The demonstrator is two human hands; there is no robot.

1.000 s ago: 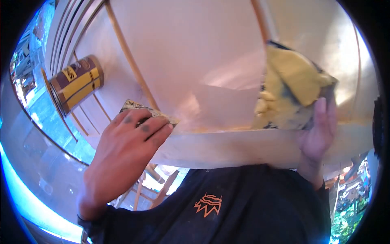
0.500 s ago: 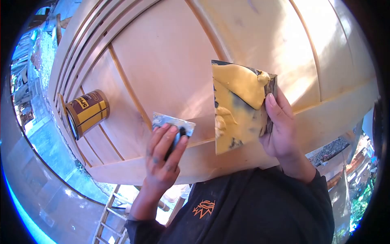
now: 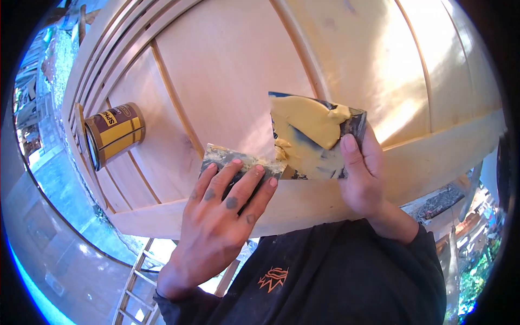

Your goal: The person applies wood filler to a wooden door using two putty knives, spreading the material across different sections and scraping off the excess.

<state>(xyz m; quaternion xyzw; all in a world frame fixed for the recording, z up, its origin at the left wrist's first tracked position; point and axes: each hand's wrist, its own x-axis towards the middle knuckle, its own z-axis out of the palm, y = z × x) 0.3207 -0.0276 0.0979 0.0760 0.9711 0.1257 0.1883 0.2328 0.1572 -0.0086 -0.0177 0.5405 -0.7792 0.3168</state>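
Note:
My left hand (image 3: 219, 216) is closed on a flat metal scraper (image 3: 244, 160), fingers laid along its blade, thumb hidden. Pale smears show along the scraper's upper edge. Its right end overlaps the lower left corner of a dark, thin board (image 3: 355, 125) in this view. My right hand (image 3: 364, 170) grips that board by its right side, thumb on top. Thick yellow putty (image 3: 303, 116) covers much of the board, in a smooth mound at the top and ragged lumps at the left.
Below both hands lies a large pale wooden panel (image 3: 238, 70) with raised strips and slats at the left. A brown and yellow tin (image 3: 116, 132) rests on its side upon it. A ladder (image 3: 130, 295) stands at the lower left.
My left hand has moved right with the scraper, up to the board, and turned to show more of its back. The board has shifted slightly left and tilted.

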